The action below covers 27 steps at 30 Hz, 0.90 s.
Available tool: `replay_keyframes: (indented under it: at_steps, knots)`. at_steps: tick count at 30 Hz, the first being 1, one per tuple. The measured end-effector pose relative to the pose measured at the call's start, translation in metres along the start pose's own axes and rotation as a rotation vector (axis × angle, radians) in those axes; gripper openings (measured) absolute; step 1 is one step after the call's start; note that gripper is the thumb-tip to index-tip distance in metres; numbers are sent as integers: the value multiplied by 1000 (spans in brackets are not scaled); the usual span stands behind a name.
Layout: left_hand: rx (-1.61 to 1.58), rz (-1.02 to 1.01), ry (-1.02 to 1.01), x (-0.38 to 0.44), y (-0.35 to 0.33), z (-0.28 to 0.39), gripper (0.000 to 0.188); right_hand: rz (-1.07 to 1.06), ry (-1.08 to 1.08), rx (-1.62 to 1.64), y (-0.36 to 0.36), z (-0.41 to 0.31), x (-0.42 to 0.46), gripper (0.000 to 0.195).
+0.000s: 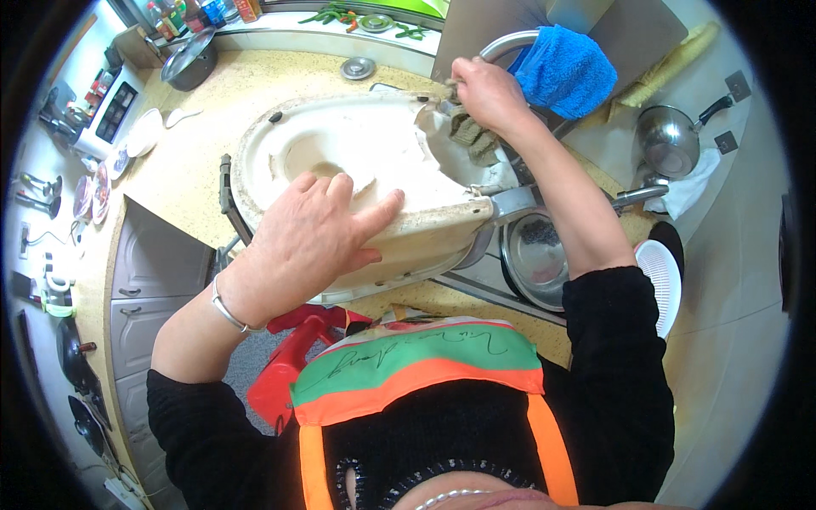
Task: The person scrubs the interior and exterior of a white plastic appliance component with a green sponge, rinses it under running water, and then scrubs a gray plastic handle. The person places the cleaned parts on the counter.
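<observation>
A large white plastic housing (395, 153), oval and stained with brown grime, lies before me across the counter and the sink edge. My left hand (312, 223) is over its near left side, fingers spread, with the thumb and index finger pointing right. The fingertips are by a round recess in the housing, and whether they press on it is hard to see. At the far right rim, my right hand (488, 92) grips a wet brown rag (472, 134). Part of the rag hangs into a scooped hollow at that end.
A blue towel (564, 73) drapes over the curved faucet (510, 43) beside my right hand. A metal basin (535, 255) sits in the sink, near a white colander (660, 287). A lidded pot (191, 60) and a steel lid (357, 67) stand farther back. Below is a red plastic stool (284, 376).
</observation>
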<state>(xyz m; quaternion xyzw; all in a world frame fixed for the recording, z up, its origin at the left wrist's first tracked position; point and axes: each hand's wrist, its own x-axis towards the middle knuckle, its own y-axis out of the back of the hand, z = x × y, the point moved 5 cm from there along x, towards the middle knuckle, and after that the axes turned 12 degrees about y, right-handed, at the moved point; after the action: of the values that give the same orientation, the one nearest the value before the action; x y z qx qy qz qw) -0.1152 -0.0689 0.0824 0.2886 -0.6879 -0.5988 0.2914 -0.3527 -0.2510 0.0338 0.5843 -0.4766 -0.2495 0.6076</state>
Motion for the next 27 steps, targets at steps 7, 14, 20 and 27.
replay_keyframes:
  at_steps: [7,14,20,27]
  knots:
    - [-41,42,-16,1,1,-2,62,-66,201,377,-20,-13,22,29]
    - [-19,41,-12,7,0,-1,62,-122,104,381,-20,3,10,24]
    - [-15,31,-20,10,2,0,62,65,-62,710,-30,28,8,27]
    - [-21,45,-21,9,-2,-2,62,-122,-18,657,-29,14,7,23]
